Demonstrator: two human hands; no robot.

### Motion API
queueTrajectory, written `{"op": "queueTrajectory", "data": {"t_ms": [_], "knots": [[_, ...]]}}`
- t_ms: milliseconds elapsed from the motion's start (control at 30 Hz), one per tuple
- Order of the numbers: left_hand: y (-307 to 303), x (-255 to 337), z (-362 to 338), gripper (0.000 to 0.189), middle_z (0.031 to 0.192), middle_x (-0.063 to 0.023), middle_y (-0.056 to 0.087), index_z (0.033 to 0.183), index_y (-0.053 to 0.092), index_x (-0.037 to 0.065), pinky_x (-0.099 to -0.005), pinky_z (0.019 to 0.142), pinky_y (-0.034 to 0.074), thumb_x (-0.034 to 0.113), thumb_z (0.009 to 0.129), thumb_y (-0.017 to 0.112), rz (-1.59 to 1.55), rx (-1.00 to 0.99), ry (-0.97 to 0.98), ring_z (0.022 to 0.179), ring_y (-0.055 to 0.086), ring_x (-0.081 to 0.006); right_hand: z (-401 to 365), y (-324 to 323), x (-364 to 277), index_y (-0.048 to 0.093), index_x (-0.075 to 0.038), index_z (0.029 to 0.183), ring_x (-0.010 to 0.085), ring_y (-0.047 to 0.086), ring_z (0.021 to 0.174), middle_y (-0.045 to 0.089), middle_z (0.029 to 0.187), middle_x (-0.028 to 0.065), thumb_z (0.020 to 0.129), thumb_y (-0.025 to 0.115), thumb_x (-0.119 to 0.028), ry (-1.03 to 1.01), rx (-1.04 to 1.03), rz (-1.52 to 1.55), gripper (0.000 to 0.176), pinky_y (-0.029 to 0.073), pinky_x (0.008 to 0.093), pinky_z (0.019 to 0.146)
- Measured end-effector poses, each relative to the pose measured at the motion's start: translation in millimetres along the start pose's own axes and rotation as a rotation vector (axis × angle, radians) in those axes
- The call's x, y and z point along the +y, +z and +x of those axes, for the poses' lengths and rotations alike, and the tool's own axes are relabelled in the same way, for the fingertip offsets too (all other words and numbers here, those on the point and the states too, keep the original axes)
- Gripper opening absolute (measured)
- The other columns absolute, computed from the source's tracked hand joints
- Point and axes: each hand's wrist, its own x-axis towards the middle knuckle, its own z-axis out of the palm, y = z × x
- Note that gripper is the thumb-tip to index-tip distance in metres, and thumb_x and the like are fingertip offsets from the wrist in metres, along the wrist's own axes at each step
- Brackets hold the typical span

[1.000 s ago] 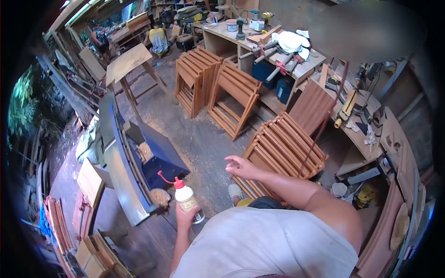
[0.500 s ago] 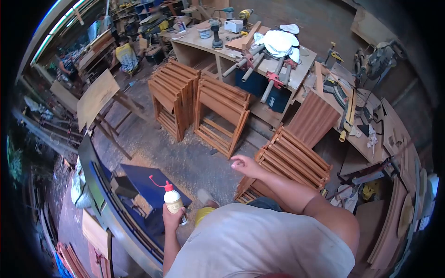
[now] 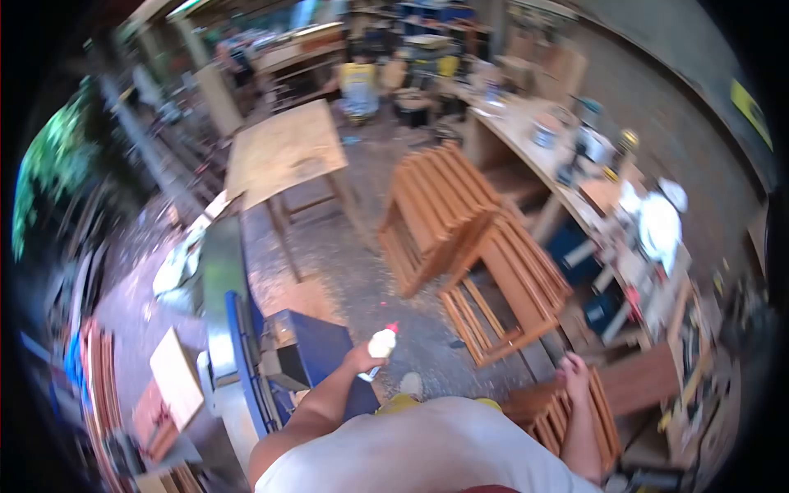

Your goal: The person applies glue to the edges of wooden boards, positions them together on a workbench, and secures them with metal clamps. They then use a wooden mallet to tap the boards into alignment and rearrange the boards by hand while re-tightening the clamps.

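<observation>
The left hand point(image 3: 361, 357) grips a white bottle point(image 3: 381, 345) around its body, the fingers closed on it. The bottle leans, its red cap up and toward the right, and is held just to the right of the blue machine point(image 3: 322, 355), above the floor. Whether the bottle touches the machine cannot be told.

The right hand point(image 3: 575, 375) is well apart from the machine, off to its right, with the fingers partly curled. It is near a low stack of slatted frames point(image 3: 598, 419); blur hides whether it touches them or has anything between the fingers.

Between the machine and that stack, a little farther forward, an open wooden frame point(image 3: 514, 283) stands tilted, next to a group of upright slatted frames point(image 3: 444, 209). Directly beyond the machine is a wooden table point(image 3: 288, 152) with a broad, pale top and slanting legs, and pale sawdust point(image 3: 308, 297) lies on the floor between the two.

Far to the right of the machine runs a long counter point(image 3: 526, 148), carrying a tub point(image 3: 546, 130), a white cloth point(image 3: 660, 226) and other blurred items. To the machine's left are a pale crumpled sheet point(image 3: 179, 267) and a light board point(image 3: 177, 378). Well beyond the machine, past the table, is another person point(image 3: 359, 90) in a yellow and white top.
</observation>
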Motion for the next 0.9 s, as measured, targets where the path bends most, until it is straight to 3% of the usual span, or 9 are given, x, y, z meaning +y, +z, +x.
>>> {"op": "queueTrajectory", "data": {"t_ms": [233, 300, 367, 467, 567, 700, 767, 833, 900], "knots": [[-24, 15, 59, 0.064, 0.099, -0.0178, 0.07, 0.108, 0.067, 0.008, -0.0385, 0.081, 0.051, 0.05, 0.061, 0.076, -0.094, -0.025, -0.102, 0.092, 0.068, -0.0299, 125, -108, -19, 0.053, -0.007, 0.119, 0.0065, 0.048, 0.058, 0.055, 0.079, 0.0004, 0.094, 0.061, -0.019, -0.094, 0.159, 0.091, 0.028, 0.039, 0.0198, 0.047], [-21, 25, 61, 0.067, 0.099, -0.0168, 0.07, 0.11, 0.067, 0.009, -0.0382, 0.081, 0.051, 0.051, 0.06, 0.077, -0.028, 0.032, -0.019, 0.092, 0.068, -0.0293, 179, -158, -27, 0.054, -0.006, 0.118, 0.0069, 0.048, 0.06, 0.054, 0.079, 0.0001, 0.095, 0.06, -0.02, -0.181, 0.241, -0.195, 0.028, 0.039, 0.0204, 0.05], [-19, 40, 63, 0.069, 0.1, -0.0168, 0.07, 0.111, 0.066, 0.008, -0.0383, 0.082, 0.051, 0.052, 0.059, 0.077, -0.02, 0.028, -0.084, 0.093, 0.068, -0.0295, 247, -213, -30, 0.055, -0.004, 0.118, 0.013, 0.054, 0.066, 0.059, 0.082, 0.0042, 0.093, 0.06, -0.02, -0.375, 0.32, -0.477, 0.03, 0.046, 0.0258, 0.06], [7, 52, 58, 0.07, 0.099, -0.0168, 0.07, 0.111, 0.066, 0.008, -0.0381, 0.083, 0.052, 0.053, 0.059, 0.078, -0.036, 0.158, -0.173, 0.093, 0.068, -0.029, 352, -287, -35, 0.056, -0.004, 0.118, 0.0231, 0.062, 0.082, 0.065, 0.093, 0.0126, 0.09, 0.062, -0.018, -0.289, 0.58, -0.728, 0.032, 0.05, 0.0351, 0.077], [26, 89, 43, 0.069, 0.095, -0.0194, 0.07, 0.107, 0.067, 0.003, -0.0378, 0.081, 0.053, 0.051, 0.058, 0.077, -0.157, 0.137, -0.356, 0.091, 0.069, -0.0289, 412, -315, -34, 0.057, -0.005, 0.118, 0.0318, 0.063, 0.1, 0.065, 0.106, 0.0186, 0.087, 0.065, -0.02, -0.475, 0.668, -0.552, 0.036, 0.047, 0.0417, 0.089], [71, 123, 25, 0.057, 0.076, -0.0157, 0.07, 0.091, 0.07, 0.001, -0.0376, 0.072, 0.055, 0.048, 0.059, 0.076, -0.006, 0.475, -0.347, 0.074, 0.071, -0.027, 387, -290, -92, 0.052, -0.01, 0.127, 0.0345, 0.059, 0.112, 0.061, 0.121, 0.017, 0.079, 0.075, -0.021, 0.018, 0.712, -0.762, 0.054, 0.045, 0.043, 0.095], [66, 159, 15, 0.054, 0.077, -0.0149, 0.071, 0.089, 0.071, 0.002, -0.0373, 0.07, 0.054, 0.046, 0.058, 0.076, -0.012, 0.373, -0.354, 0.073, 0.071, -0.0259, 378, -287, -93, 0.051, -0.009, 0.128, 0.0331, 0.057, 0.115, 0.057, 0.128, 0.016, 0.073, 0.069, -0.005, 0.145, 0.744, -0.772, 0.058, 0.042, 0.0403, 0.101], [75, 151, 30, 0.054, 0.079, -0.0147, 0.071, 0.089, 0.071, 0.002, -0.0367, 0.069, 0.054, 0.045, 0.058, 0.076, -0.072, 0.245, -0.415, 0.075, 0.071, -0.0254, 393, -321, -24, 0.056, -0.006, 0.12, 0.0326, 0.052, 0.123, 0.057, 0.13, 0.0162, 0.064, 0.056, 0.008, -0.526, 0.512, -0.581, 0.058, 0.036, 0.0382, 0.108], [68, 152, 49, 0.052, 0.079, -0.0131, 0.07, 0.088, 0.071, 0.001, -0.0357, 0.068, 0.054, 0.043, 0.058, 0.077, -0.026, 0.124, -0.349, 0.074, 0.07, -0.0232, 414, -338, -9, 0.063, 0.001, 0.11, 0.0274, 0.052, 0.125, 0.057, 0.132, 0.0151, 0.061, 0.055, 0.01, -0.657, 0.469, -0.538, 0.05, 0.037, 0.0356, 0.107]]}}
